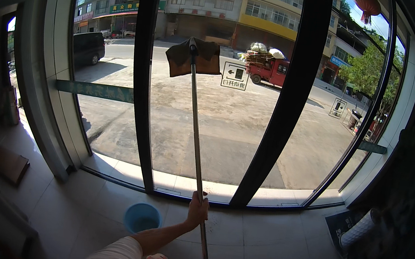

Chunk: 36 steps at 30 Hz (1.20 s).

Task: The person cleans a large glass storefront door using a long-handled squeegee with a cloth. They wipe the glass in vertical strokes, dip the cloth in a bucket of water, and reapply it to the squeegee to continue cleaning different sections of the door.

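My left hand (197,210) is closed around a long metal pole (197,143) that slants up towards the glass. At its top end a dark brown cloth (195,56) is draped over the pole's head, in front of the middle glass panel (216,123) of a sliding door. I cannot tell whether the cloth touches the pane. My right hand is out of view. The pole's lower end runs off the bottom edge of the picture. A blue plastic bucket (143,218) stands on the floor, left of my left hand.
Black door frames (265,136) flank the panel, and a sticker with an arrow (235,76) is on the glass. A cardboard box (7,163) lies at the left. A dark mat (343,225) and a white roll (359,229) are at the right. Outside, a loaded red truck (265,72) is on the road.
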Available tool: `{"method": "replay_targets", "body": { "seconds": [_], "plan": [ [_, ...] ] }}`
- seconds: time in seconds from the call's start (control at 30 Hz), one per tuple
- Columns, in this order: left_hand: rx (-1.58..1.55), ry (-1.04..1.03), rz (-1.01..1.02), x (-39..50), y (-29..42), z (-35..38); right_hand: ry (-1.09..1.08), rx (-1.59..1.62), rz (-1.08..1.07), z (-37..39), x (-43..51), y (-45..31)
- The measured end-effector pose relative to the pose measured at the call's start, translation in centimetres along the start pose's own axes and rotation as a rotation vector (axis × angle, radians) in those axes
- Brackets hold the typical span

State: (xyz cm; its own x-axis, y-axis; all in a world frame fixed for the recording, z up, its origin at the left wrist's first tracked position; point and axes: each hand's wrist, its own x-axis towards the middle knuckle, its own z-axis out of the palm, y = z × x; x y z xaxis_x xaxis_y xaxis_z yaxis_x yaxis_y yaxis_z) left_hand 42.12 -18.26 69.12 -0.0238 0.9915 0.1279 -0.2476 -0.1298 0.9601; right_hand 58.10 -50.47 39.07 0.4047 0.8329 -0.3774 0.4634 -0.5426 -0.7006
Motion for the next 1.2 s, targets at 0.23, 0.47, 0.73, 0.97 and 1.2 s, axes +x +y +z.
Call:
{"method": "replay_targets", "body": {
  "seconds": [0.23,0.47,0.73,0.97,1.2],
  "plan": [
    [-0.022,-0.02,0.409,19.1,17.2,-2.8,0.059,-0.063,-0.154,-2.0,10.3,-13.2],
    [-0.032,0.022,0.377,17.3,13.4,-4.6,0.033,0.057,-0.187,-0.5,7.1,-10.7],
    [-0.142,0.071,0.003,1.2,-3.8,-4.8,0.013,-0.072,0.037,0.4,2.6,-2.7],
    [-0.137,0.049,-0.108,-4.2,-5.9,-5.8,0.048,-0.06,-0.028,0.7,5.4,-6.7],
    [-0.143,0.043,0.251,10.6,7.1,-5.8,0.122,-0.02,-0.047,1.8,8.8,-11.8]
  ]
}}
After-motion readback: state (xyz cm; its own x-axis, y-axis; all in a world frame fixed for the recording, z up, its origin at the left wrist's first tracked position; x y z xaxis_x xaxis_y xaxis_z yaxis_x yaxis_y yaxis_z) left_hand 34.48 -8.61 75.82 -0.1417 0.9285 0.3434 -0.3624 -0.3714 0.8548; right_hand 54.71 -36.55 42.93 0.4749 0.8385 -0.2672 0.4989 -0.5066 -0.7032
